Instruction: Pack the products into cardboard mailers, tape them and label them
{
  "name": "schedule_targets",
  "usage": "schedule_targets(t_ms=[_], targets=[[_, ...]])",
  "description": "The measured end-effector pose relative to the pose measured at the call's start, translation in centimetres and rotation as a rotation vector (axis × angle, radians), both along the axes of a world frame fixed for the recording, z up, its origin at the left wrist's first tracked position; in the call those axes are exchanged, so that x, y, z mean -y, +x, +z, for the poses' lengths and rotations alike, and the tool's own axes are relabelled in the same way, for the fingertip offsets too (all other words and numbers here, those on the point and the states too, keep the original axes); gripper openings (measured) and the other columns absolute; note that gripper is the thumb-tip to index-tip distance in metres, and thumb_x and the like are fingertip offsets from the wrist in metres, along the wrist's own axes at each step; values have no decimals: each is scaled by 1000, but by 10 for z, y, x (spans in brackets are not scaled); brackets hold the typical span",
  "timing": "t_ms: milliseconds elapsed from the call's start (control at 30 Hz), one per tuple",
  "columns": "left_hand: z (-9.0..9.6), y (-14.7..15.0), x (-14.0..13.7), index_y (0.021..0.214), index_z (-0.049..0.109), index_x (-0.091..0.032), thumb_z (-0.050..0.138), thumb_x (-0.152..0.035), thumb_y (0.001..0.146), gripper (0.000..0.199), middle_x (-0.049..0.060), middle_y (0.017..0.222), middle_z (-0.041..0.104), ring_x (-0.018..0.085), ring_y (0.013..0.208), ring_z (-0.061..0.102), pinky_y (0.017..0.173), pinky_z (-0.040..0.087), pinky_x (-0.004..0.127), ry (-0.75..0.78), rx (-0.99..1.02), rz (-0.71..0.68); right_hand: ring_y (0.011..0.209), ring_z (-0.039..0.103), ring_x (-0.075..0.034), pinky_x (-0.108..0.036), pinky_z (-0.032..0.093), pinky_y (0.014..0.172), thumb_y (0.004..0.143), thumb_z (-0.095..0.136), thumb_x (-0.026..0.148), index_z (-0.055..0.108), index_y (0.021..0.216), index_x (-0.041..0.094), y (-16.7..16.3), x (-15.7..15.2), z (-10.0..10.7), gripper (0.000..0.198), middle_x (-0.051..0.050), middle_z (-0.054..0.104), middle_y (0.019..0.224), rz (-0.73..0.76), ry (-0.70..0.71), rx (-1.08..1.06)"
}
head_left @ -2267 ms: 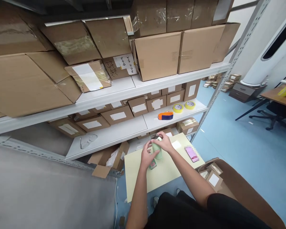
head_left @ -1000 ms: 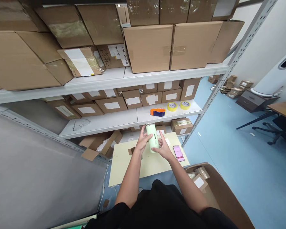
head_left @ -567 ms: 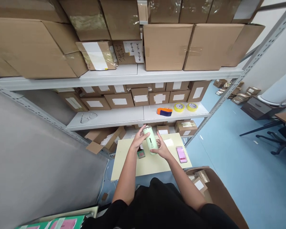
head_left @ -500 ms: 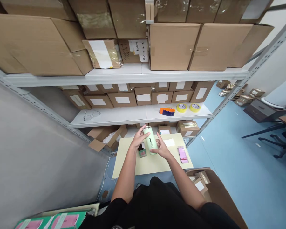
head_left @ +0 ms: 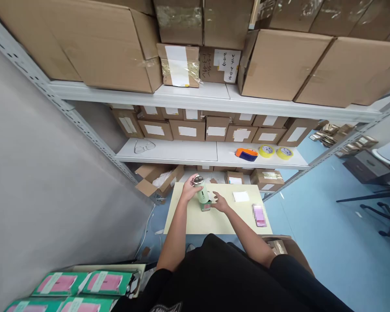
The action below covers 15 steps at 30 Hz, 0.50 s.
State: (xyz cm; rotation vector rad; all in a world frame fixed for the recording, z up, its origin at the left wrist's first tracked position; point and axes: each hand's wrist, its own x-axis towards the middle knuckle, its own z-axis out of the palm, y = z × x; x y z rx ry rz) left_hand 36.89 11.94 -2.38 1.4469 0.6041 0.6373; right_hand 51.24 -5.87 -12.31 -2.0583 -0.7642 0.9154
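A pale green tumbler [head_left: 201, 193] with a metallic-looking lid is tilted in my left hand [head_left: 189, 190], whose fingers wrap round its upper part. Its lower end is at the top of a small green and pink box [head_left: 206, 206] on the cream table [head_left: 188, 221]. I cannot tell whether the tumbler's base is inside the box or just over it. To the right of the box is my right hand [head_left: 221, 203], fingers apart and curved, the thumb close to the box's edge.
A white paper [head_left: 241, 196] and a pink phone [head_left: 259, 215] lie on the table's right side. Above are shelves with cartons, an orange and blue band [head_left: 246, 154], yellow tape rolls [head_left: 266, 151] and glasses [head_left: 144, 146]. Green and pink boxes [head_left: 105, 281] are stacked at lower left.
The tumbler has gone from both hands to my left hand alone and moved down over the small box. My right hand has let go of it and shifted beside the box. The view has turned left.
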Motion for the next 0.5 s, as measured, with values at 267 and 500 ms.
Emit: schedule_targets(t_ms=[267,500], targets=[[-33,-1,-14,137,59,-19,87,-20,61,81,13,136,67,27,121,66,103,54,39,-18,74,2,92,75,-24,-31,52,87,83,69,27,69,122,22,-20,-30,-53,39,-9,76,115,-145,-10,275],[-60,9,-11,136,58,-20,86,-19,61,80,13,137,65,27,123,65,105,52,40,-30,61,-24,85,71,-22,-27,49,79,83,58,27,71,81,22,-17,-32,-69,14,-6,78,86,-303,85,205]])
